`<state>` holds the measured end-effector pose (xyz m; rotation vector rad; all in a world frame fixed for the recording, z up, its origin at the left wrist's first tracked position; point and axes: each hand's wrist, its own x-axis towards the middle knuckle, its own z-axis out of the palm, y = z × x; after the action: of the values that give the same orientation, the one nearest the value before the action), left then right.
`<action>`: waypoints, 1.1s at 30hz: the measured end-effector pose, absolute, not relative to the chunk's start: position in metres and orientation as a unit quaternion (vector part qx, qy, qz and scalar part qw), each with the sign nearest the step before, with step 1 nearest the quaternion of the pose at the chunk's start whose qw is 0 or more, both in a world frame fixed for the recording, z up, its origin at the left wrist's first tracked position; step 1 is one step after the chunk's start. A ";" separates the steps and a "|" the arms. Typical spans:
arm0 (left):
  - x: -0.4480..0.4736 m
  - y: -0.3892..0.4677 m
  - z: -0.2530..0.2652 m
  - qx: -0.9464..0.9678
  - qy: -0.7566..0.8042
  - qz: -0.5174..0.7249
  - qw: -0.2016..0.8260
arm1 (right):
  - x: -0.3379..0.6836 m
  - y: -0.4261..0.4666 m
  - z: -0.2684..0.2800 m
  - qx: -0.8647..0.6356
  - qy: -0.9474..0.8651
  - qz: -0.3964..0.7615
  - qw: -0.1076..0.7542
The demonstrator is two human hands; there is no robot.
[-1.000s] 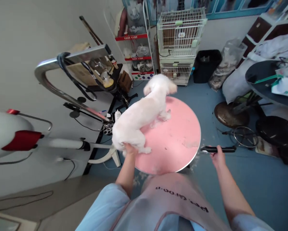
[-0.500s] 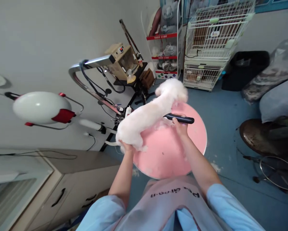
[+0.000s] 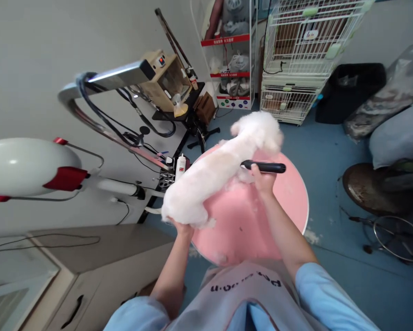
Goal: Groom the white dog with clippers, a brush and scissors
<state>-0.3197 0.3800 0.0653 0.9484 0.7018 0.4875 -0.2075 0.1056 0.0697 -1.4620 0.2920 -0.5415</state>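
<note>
A white dog [image 3: 209, 172], its coat cut short along the back, stands on a round pink table [image 3: 248, 230] with its head away from me. My left hand [image 3: 183, 226] holds the dog at the rear, below the tail; its fingers are partly hidden under the fur. In my right hand [image 3: 264, 182] is a black hair clipper [image 3: 266, 167], its head against the dog's right side near the front leg. Loose tufts of white fur [image 3: 206, 224] lie on the tabletop by the hind paw.
On the left a metal grooming arm [image 3: 106, 78] with looped straps rises beside the table. Below it are a white bottle [image 3: 180, 166] and a holder with scissors [image 3: 165, 180]. Beyond stand wire cages [image 3: 296, 69], a black bin [image 3: 351, 92] and a round stool [image 3: 368, 188] at right.
The view has shifted, so the dog and table appear slightly lower and to the right. Both hands keep their holds, and the clipper remains at the dog's side.
</note>
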 end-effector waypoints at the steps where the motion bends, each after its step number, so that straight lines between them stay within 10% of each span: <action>1: -0.320 0.381 0.064 0.441 0.331 0.227 0.803 | -0.209 0.110 0.068 -0.672 0.129 -0.251 0.684; 11: -0.324 0.385 0.061 0.448 0.349 0.214 0.795 | -0.220 0.124 0.062 -0.670 0.147 -0.328 0.649; 27: -0.326 0.393 0.053 0.476 0.329 0.207 0.789 | -0.191 0.102 0.090 -0.638 0.139 -0.119 0.748; 33: -0.327 0.391 0.054 0.481 0.323 0.191 0.793 | -0.169 0.088 0.101 -0.599 0.198 -0.234 0.740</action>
<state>-0.3275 0.3907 0.0535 1.0336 0.6948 0.4112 -0.1686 0.0880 0.1006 -1.3134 0.4341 -0.5127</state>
